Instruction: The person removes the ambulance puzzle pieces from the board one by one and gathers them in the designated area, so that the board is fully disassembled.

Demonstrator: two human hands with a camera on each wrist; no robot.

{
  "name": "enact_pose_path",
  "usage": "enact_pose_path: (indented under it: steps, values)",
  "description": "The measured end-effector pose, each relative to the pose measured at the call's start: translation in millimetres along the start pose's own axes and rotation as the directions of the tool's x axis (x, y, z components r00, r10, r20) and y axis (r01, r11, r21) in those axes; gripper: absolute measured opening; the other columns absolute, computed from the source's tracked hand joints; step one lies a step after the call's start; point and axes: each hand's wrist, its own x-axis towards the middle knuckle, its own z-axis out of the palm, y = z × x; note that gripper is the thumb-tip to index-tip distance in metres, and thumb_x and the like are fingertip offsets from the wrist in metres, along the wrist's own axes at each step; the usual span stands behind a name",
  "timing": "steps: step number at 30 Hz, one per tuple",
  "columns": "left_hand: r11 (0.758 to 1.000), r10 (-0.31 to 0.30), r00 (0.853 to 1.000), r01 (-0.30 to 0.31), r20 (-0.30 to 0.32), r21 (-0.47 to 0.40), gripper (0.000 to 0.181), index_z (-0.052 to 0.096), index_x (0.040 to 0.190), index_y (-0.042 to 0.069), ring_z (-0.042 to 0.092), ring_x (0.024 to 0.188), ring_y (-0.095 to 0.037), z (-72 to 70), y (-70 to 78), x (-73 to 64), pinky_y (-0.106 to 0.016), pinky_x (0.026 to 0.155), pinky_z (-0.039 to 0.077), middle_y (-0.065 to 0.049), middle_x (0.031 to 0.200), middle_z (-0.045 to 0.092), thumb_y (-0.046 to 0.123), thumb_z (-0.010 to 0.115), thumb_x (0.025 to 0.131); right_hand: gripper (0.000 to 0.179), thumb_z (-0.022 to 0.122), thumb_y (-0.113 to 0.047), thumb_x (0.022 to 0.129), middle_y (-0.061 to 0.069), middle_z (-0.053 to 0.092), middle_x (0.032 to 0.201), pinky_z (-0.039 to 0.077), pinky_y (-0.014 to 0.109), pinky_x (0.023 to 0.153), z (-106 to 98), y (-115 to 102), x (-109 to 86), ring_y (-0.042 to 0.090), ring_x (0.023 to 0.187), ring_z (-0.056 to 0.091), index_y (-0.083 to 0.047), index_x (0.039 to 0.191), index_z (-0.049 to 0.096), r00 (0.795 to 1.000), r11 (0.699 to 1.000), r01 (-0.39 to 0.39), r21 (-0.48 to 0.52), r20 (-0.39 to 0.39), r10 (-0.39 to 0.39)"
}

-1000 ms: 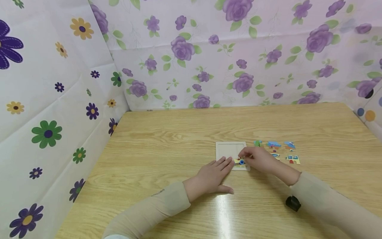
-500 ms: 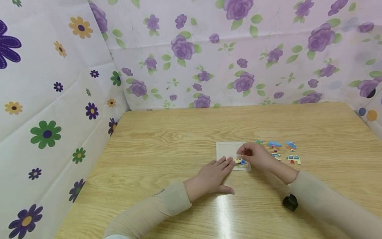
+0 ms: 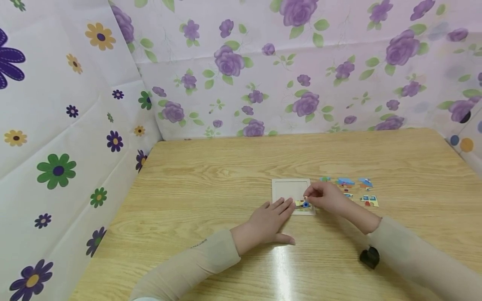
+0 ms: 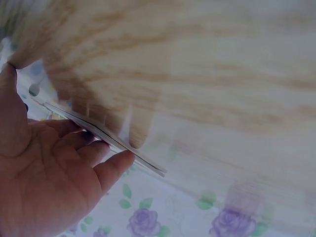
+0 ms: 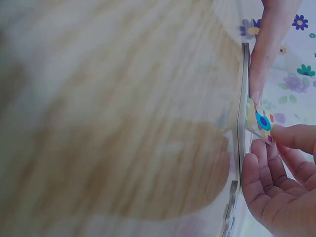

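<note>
A shallow square puzzle tray (image 3: 274, 190) with a pale rim lies on the table. My left hand (image 3: 265, 223) rests flat across its lower left edge, fingers straight and thumb spread out. At the tray's lower right corner, my right hand (image 3: 331, 200) pinches a puzzle piece (image 3: 306, 204) with a blue wheel on yellow between thumb and fingers. The right wrist view has this piece tilted, its near edge raised off the tray. Beneath my left fingers, the left wrist view shows the tray edge-on (image 4: 106, 133).
Right of the tray lie several loose puzzle pieces: blue-topped ones (image 3: 345, 182) at the back and a yellow one with windows (image 3: 370, 200) nearer. A black object (image 3: 370, 257) sits under my right sleeve. Flowered cloth (image 3: 229, 62) hangs behind the table.
My right fingertips rose slightly and shifted left, then came back right and down at the wheel piece. The left hand has stayed in place on the tray.
</note>
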Motion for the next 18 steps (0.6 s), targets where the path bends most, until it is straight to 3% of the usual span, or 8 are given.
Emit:
enact_pose_path:
  steps: [13,18]
  values:
    - [1.000,0.013,1.000,-0.013,-0.021,-0.009,0.093,0.014,0.154,0.016,0.015,0.147,-0.017,2.7,-0.9,-0.4,-0.040,0.115,0.028,0.000,0.160,0.012,0.074,0.039,0.085,0.012,0.062,-0.010,0.091,0.007,0.066,0.091,0.050,0.022,0.068,-17.7,-2.7,-21.4,0.015,0.081,0.058,-0.003,0.099,0.067,0.999,0.999,-0.035,0.024,-0.036,0.036]
    - [1.000,0.020,0.999,-0.020,-0.037,0.001,0.093,0.015,0.154,0.016,0.014,0.147,-0.018,3.6,-1.1,-0.5,-0.041,0.115,0.027,-0.002,0.160,0.012,0.074,0.038,0.085,0.015,0.062,-0.011,0.091,0.008,0.066,0.091,0.050,0.022,0.064,-30.9,-3.5,-33.3,0.013,0.079,0.058,-0.001,0.102,0.066,0.997,0.998,-0.053,0.039,-0.049,0.055]
